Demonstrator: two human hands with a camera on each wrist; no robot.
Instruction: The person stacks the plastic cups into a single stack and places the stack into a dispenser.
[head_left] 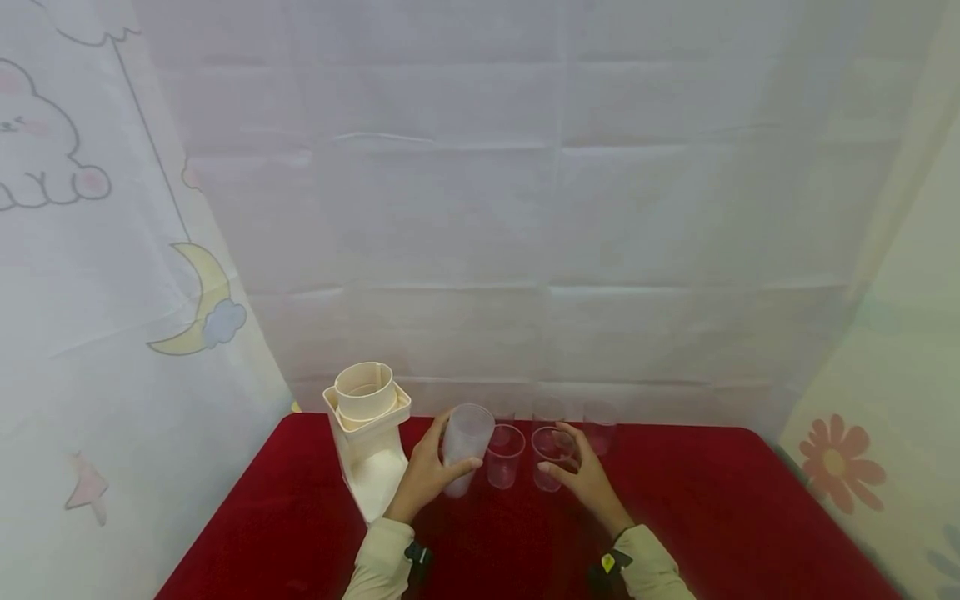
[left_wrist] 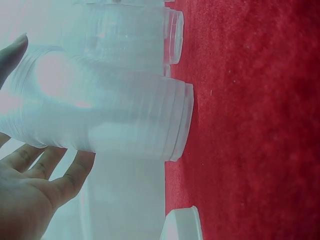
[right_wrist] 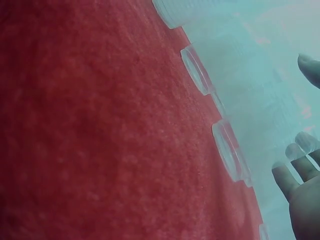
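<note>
My left hand point(head_left: 429, 471) grips a tall nested stack of clear plastic cups point(head_left: 467, 450), thumb on the near side and fingers round the far side. In the left wrist view the stack point(left_wrist: 115, 105) leans slightly, its base close over the red cloth. My right hand point(head_left: 588, 479) holds a single clear plastic cup point(head_left: 550, 477) between thumb and fingers, its base at the cloth. Between the two hands stands another clear cup point(head_left: 504, 467), upright. In the right wrist view the held cup point(right_wrist: 232, 150) looks faint, and some fingertips show through it.
Behind the front cups is a back row of clear cups, the rightmost cup point(head_left: 602, 425) beyond my right fingers. A cream plastic holder with a round top point(head_left: 365, 400) stands left of my left hand. Red cloth point(head_left: 720, 517) covers the table; a pale sheet point(head_left: 465, 217) hangs behind.
</note>
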